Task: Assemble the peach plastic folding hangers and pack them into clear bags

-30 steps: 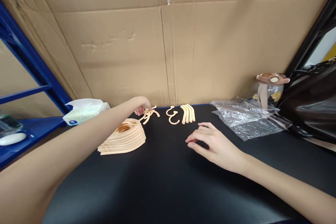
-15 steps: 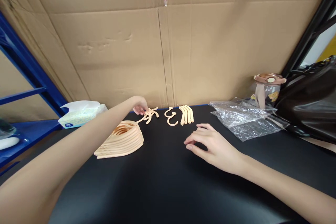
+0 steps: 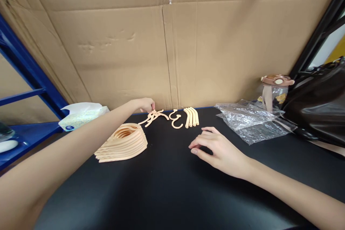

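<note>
My left hand [image 3: 147,105] reaches to the back of the black table, its fingers pinched at the top of a small pile of beige curved pieces [image 3: 153,116]. What exactly sits between the fingertips is too small to tell. Under my left forearm lies a stack of beige hanger bodies [image 3: 129,145]. Two beige hooks [image 3: 177,122] rest right of the pile, and several short curved bars [image 3: 192,117] lie side by side beyond them. My right hand [image 3: 211,147] hovers or rests over the table at the centre right, fingers loosely curled and apart, holding nothing.
A tissue pack [image 3: 82,115] lies at the back left, beside a blue shelf frame [image 3: 40,97]. Crumpled clear plastic [image 3: 248,120], a cup with a brown lid [image 3: 277,90] and a dark bag [image 3: 318,104] are on the right. Cardboard [image 3: 121,54] stands behind.
My left hand has shifted slightly right, its fingers now closed at the pile's top. Pieces in the pile have turned and spread to the right. My right hand has stayed put.
</note>
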Motion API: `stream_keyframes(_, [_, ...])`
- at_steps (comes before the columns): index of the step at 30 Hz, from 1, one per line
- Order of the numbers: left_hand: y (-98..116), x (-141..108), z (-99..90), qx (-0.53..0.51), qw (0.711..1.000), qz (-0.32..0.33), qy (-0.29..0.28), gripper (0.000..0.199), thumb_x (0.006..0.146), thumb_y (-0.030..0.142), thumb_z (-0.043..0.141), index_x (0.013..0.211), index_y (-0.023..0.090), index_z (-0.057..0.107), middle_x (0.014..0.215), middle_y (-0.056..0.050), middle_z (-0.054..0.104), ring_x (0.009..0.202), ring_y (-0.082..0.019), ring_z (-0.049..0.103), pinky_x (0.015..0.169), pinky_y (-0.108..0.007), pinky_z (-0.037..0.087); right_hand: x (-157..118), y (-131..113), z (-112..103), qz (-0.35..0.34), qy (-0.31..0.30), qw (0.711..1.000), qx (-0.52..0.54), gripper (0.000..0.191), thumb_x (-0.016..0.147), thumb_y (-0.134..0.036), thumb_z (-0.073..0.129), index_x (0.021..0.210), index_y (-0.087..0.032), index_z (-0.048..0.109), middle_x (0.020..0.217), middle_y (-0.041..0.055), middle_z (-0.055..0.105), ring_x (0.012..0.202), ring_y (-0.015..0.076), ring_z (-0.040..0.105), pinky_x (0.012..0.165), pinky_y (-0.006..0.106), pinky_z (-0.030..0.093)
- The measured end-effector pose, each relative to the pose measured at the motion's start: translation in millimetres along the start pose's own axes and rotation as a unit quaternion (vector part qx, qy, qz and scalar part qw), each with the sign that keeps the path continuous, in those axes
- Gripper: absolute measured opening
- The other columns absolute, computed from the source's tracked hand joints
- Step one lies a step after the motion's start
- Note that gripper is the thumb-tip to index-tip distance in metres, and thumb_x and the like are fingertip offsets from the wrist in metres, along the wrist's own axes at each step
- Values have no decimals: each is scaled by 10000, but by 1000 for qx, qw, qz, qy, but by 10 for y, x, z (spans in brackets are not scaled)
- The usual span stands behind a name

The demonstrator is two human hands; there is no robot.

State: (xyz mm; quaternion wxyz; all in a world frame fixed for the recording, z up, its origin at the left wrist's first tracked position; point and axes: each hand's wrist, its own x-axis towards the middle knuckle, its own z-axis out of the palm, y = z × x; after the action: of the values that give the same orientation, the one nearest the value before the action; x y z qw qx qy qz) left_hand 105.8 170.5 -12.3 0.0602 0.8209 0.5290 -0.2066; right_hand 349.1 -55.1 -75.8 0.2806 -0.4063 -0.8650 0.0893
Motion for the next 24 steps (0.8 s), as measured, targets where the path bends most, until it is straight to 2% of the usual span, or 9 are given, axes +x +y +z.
stream_keyframes(2, [26, -26, 8, 45, 997, 46, 42, 296, 885, 264, 572, 1161, 163, 543, 1181, -83, 547, 992, -215, 575, 825, -398, 496, -4, 6, 9, 1, 0, 1000, 2, 130, 919, -242, 489, 922, -230, 618, 834, -21, 695, 782, 142, 614, 1033, 423, 287])
stream_keyframes(7, [88, -88, 53, 142, 979, 112, 93, 451, 653, 108, 688, 1071, 255, 607, 1140, -59, 546, 1017, -243, 559, 793, -303, 463, -9, 15, 24, -2, 2, 1000, -2, 135, 922, -245, 484, 928, -233, 618, 839, -19, 695, 790, 142, 617, 1034, 427, 287])
stream_keyframes(14, [101, -65, 178, 218, 954, 147, 144, 124, 757, 111, 577, 835, 181, 643, 970, -100, 596, 969, -242, 539, 783, -305, 435, -5, -7, 1, -3, 0, 1000, 0, 144, 924, -247, 477, 917, -232, 620, 848, -13, 699, 773, 147, 617, 1033, 438, 290])
stream_keyframes(24, [68, -110, 179, 269, 933, 173, 164, 93, 768, 109, 589, 792, 181, 642, 948, -99, 606, 970, -238, 526, 759, -293, 390, -16, -12, -9, -1, 5, 1000, 4, 129, 920, -243, 490, 924, -229, 618, 838, -24, 693, 777, 137, 611, 1036, 420, 283])
